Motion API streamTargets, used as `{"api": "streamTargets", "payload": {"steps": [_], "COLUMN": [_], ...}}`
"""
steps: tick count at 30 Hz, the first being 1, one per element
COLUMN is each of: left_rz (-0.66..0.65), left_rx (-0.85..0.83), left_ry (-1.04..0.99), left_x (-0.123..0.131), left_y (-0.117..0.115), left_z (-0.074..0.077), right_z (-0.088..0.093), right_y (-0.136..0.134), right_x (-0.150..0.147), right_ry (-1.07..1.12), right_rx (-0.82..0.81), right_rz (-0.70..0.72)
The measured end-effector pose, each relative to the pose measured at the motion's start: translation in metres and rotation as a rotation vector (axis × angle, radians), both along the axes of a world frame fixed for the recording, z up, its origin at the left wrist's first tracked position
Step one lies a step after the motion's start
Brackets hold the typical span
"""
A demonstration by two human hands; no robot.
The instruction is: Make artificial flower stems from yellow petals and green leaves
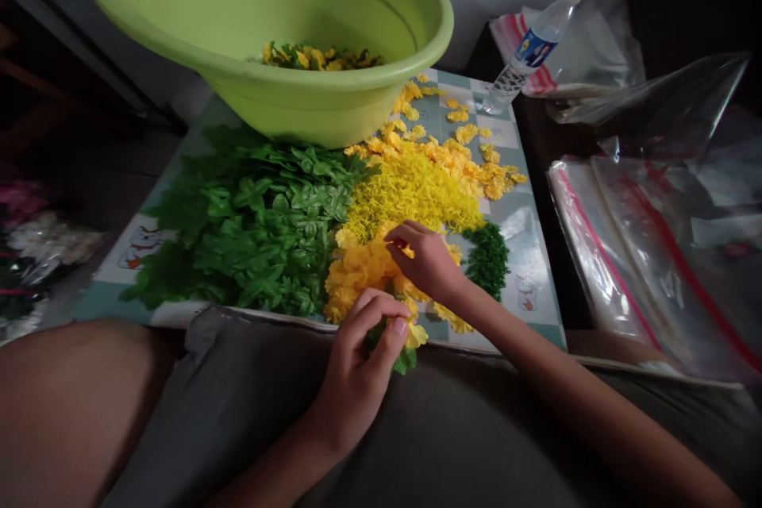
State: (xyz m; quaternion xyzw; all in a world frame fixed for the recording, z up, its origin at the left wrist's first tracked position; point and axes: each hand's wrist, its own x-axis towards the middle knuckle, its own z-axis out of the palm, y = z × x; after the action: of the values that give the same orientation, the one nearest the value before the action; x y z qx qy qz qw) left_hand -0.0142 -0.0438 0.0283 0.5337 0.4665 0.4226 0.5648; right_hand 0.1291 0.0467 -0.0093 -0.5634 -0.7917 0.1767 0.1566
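My left hand is closed in a pinch round an artificial flower with yellow petals and green leaves, held over my lap at the table's front edge. My right hand hovers at a pile of orange-yellow petal pieces. Its fingers are bent with the tips close together, and anything between them is too small to make out. Behind it is a heap of fine yellow pieces. Green artificial leaves lie in a big pile on the left. A small dark-green bunch sits to the right.
A large lime-green tub stands at the table's back, with yellow-and-green flowers inside. More orange petals are scattered behind the yellow heap. A plastic bottle stands at the back right corner. Clear plastic bags lie beside the table.
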Motion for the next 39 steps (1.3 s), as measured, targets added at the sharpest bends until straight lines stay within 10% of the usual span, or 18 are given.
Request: {"api": "streamTargets", "payload": {"steps": [8,19,27,39], "left_rz": [0.020,0.016,0.036,0.000], "left_rx": [-0.011,-0.038,-0.057,-0.042], "left_ry": [-0.107,-0.125,-0.091,-0.036], "left_x": [-0.006,-0.008,-0.010,-0.003], "left_y": [-0.004,-0.005,-0.003,0.000], "left_z": [0.002,0.003,0.004,0.003], "right_z": [-0.003,0.007,0.038,0.035], "right_y": [0.052,0.058,-0.006,-0.077], "right_x": [-0.081,-0.061,-0.004,0.013], "right_ry": [-0.169,0.098,0.601,1.074], "right_rx": [0.037,-0.112,-0.405,-0.554], "right_rz": [0.023,-0.066,-0.189,-0.455]}}
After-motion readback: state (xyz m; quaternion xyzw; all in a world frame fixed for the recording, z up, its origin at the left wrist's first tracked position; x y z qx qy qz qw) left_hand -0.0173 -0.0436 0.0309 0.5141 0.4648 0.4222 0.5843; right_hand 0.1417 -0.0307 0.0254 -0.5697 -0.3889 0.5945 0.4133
